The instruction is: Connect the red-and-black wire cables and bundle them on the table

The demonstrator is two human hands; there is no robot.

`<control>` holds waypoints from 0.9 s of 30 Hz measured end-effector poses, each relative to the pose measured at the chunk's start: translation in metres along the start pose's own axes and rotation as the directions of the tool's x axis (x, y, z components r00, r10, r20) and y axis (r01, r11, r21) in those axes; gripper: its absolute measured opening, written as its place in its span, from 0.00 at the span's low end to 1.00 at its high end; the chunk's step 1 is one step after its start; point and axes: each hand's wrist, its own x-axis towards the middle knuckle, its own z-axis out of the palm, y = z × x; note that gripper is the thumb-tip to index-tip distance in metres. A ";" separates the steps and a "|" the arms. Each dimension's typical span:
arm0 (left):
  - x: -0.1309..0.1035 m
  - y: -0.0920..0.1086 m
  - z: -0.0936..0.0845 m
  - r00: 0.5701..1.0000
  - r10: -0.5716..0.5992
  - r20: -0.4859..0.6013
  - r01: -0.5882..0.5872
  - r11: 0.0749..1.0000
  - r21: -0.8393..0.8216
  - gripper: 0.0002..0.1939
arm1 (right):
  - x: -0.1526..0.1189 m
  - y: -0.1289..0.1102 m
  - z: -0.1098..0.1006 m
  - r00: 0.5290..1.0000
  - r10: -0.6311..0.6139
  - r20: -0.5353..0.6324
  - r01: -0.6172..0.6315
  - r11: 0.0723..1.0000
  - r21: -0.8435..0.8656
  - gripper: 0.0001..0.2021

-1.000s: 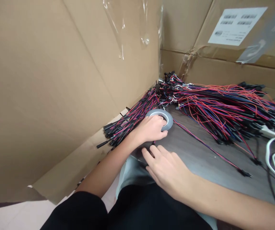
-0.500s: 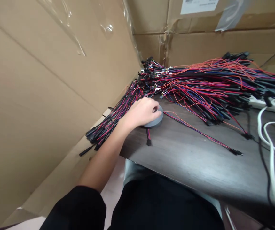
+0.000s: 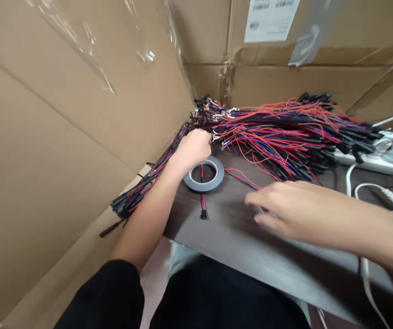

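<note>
- The left hand (image 3: 195,145) reaches over the far left edge of the roll of tape (image 3: 203,187), knuckles up; its fingers curl out of sight, so I cannot tell whether they are together or gripping anything.
- The right hand (image 3: 278,208) is slightly blurred and hovers over the table (image 3: 231,237), right of the roll, thumb and fingers apart with nothing visible between them.
- The grey roll lies flat on the table, near its left end, with its round hole facing up.
- A few thin wires show through that hole and come out at the near side of the roll, ending in a small black plug (image 3: 203,214) on the table.
- More loose wires (image 3: 242,178) run from the right side of the roll toward the right hand, which hides their far end.
- A large heap of wires (image 3: 285,132), red, orange, blue and black, spreads across the back of the table.
- A smaller bunch of wires (image 3: 155,171) lies left of the roll, along a big cardboard box (image 3: 62,160).
- Behind the heap stands another cardboard box (image 3: 285,87) with a white label (image 3: 272,20).
- At the right, a white power strip (image 3: 371,162) sits beside the heap, near a white cable (image 3: 350,178).
</note>
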 end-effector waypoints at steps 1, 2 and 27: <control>-0.003 0.001 0.002 1.000 -0.007 0.018 0.007 1.000 -0.008 0.16 | 0.021 0.001 0.005 1.000 0.015 0.018 -0.013 0.992 -0.125 0.03; -0.006 0.002 0.004 0.999 -0.035 0.039 0.036 0.999 -0.018 0.15 | 0.041 0.002 0.011 0.997 0.062 -0.038 -0.069 0.977 -0.203 0.07; -0.020 -0.046 -0.020 0.956 -0.240 -0.170 0.218 0.966 -0.142 0.14 | 0.083 0.038 0.004 0.984 0.150 -0.100 -0.133 0.979 0.158 0.12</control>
